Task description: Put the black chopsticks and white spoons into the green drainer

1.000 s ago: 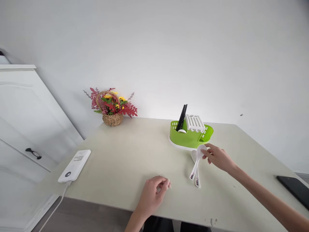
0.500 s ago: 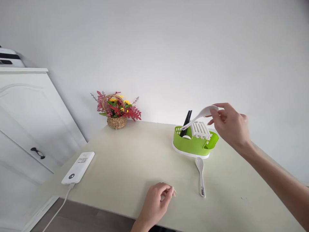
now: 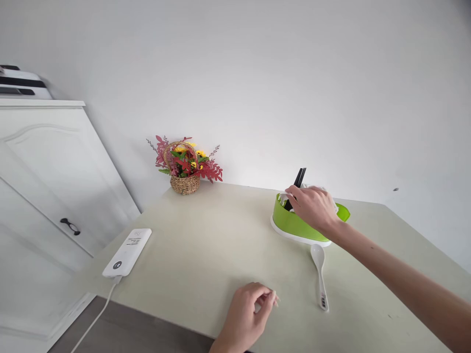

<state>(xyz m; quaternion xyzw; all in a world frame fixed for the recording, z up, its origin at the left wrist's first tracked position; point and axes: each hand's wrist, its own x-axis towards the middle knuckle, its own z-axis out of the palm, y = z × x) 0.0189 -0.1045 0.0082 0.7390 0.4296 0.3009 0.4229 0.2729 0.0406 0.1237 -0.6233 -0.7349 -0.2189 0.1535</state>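
Observation:
My right hand point(image 3: 312, 206) reaches over the green utensil holder point(image 3: 281, 215), its fingers closed on a white spoon point(image 3: 286, 194). Only a small white piece of that spoon shows by the fingertips, at the holder's left compartment; the rest is hidden. Black chopsticks point(image 3: 300, 175) stand up in the holder, just behind the hand. A second white spoon point(image 3: 319, 269) lies on the table in front of the holder, bowl toward it. At the near edge my left hand point(image 3: 250, 311) rests on the tabletop, thumb and fingertips together, with nothing seen in it.
On the pale table point(image 3: 206, 235), a wicker basket of artificial flowers point(image 3: 185, 184) stands at the back by the wall. A white power bank point(image 3: 128, 251) with a cable point(image 3: 99, 314) lies at the left edge. A white cabinet point(image 3: 47, 162) stands farther left.
My right hand has brought the spoon down and left from above the holder into its left compartment. My left hand keeps its place on the table. The view has shifted slightly.

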